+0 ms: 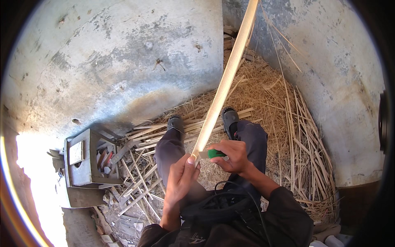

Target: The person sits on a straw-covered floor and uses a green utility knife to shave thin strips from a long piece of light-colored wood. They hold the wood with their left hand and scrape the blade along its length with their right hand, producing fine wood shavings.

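A long, pale strip of split bamboo or wood slants up and away from my lap toward the far wall. Its near end sits in my left hand, whose fingers are closed round it. My right hand grips a knife by its green handle. The short blade points left and meets the strip just above my left fingers. Part of the handle is hidden inside my right fist.
Shavings and loose strips cover the floor around my feet. A small wooden box stool stands at the left, with tools inside. Weathered walls close in the far side and the right. A black cable crosses my lap.
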Tool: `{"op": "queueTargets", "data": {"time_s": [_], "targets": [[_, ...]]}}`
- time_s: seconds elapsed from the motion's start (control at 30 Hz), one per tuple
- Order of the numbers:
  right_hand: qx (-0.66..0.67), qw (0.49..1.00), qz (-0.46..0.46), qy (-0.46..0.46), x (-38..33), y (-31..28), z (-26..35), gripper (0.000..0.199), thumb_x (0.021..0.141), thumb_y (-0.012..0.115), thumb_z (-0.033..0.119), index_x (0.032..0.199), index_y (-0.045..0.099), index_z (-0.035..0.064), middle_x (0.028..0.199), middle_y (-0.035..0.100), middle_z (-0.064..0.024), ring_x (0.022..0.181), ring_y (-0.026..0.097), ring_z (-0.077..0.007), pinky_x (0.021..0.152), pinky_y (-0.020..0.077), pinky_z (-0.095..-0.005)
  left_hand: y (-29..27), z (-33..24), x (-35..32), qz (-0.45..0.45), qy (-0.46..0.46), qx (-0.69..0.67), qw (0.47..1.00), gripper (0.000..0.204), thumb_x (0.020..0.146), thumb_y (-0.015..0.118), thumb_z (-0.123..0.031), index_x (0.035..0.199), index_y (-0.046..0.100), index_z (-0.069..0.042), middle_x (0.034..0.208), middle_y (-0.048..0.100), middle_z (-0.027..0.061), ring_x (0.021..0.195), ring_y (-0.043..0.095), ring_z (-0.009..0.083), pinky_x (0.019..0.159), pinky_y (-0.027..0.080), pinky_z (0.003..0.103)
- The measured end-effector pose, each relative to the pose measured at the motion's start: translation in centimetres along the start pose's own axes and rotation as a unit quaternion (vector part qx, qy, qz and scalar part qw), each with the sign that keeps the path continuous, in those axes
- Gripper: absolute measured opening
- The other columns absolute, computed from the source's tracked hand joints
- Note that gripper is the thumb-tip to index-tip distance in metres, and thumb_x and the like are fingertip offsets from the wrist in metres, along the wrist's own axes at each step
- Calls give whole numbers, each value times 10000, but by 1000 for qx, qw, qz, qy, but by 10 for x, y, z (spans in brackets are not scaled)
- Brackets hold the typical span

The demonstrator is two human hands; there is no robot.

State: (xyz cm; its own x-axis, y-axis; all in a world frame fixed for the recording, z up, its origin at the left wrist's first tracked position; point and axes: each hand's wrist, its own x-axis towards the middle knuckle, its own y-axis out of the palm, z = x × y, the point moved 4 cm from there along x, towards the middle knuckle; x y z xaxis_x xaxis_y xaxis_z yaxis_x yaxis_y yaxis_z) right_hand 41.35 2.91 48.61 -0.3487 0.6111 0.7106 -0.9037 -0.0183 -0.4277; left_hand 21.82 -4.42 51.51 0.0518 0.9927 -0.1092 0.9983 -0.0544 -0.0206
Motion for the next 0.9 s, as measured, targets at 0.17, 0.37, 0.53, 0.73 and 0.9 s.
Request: {"op": "queueTargets", "data": {"time_s": [0.17,0.37,0.53,0.73,0.9], "targets": [[0,1000,-16,1,3,1,3,351,943,864,404,1098,790,98,818,743,-41,658,729,-232,575,543,-350,0,3,-1,9,3,-16,1000,438,1233,432,-313,991,636,-9,732,479,-66,648,394,24,576,304,235],[-30,999,-33,-10,10,-6,14,359,922,878,416,1106,814,115,782,739,-18,627,715,-205,553,530,-332,1,4,-4,12,-28,-41,999,449,1234,416,-340,996,629,-25,764,478,-74,678,393,21,594,306,232],[-58,998,-34,-12,11,-8,13,373,936,858,450,1086,830,109,736,707,-20,576,668,-212,529,489,-337,1,4,-4,-11,-39,-39,998,469,1233,411,-366,987,624,-28,777,481,-70,688,383,23,602,310,235],[-67,997,-38,-20,14,-8,14,376,944,850,463,1065,834,107,716,691,-21,553,640,-212,519,457,-334,-3,12,-6,-14,-38,-34,999,467,1230,429,-377,995,629,-26,783,489,-68,699,385,21,604,308,233],[-92,995,-41,-28,13,-9,16,374,946,846,470,1066,832,116,698,667,-5,537,609,-201,515,430,-340,-3,11,-8,-21,-45,-20,999,472,1229,433,-380,1042,658,-10,787,493,-72,700,388,19,606,309,232]]}}
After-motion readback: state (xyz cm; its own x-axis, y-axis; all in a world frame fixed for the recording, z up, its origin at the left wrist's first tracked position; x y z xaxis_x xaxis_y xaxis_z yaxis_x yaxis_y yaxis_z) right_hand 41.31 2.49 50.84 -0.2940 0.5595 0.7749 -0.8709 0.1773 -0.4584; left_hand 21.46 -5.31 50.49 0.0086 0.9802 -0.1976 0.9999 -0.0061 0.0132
